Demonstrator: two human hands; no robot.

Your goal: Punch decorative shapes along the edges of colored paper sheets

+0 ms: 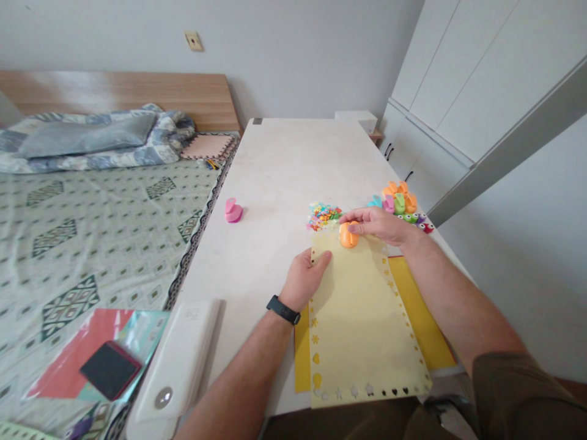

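Note:
A pale yellow sheet of paper [362, 318] has small shapes punched along its left, right and near edges. My left hand [306, 278] grips its upper left edge, thumb on top and fingers underneath. An orange craft punch [348, 236] sits at the sheet's far edge, held by my right hand [373, 225]. Whether its jaw is pressed down I cannot tell. Just beyond the sheet lies a pile of colourful punched paper shapes [324, 215]. Darker yellow sheets [424, 318] lie under the pale one.
Several more craft punches [398, 198] cluster at the table's right edge. A pink punch [233, 211] stands alone on the left of the white table [293, 159]. Near the left edge lies a white laminator-like device [181, 360]. A dark phone [110, 368] rests on the bed [92, 244].

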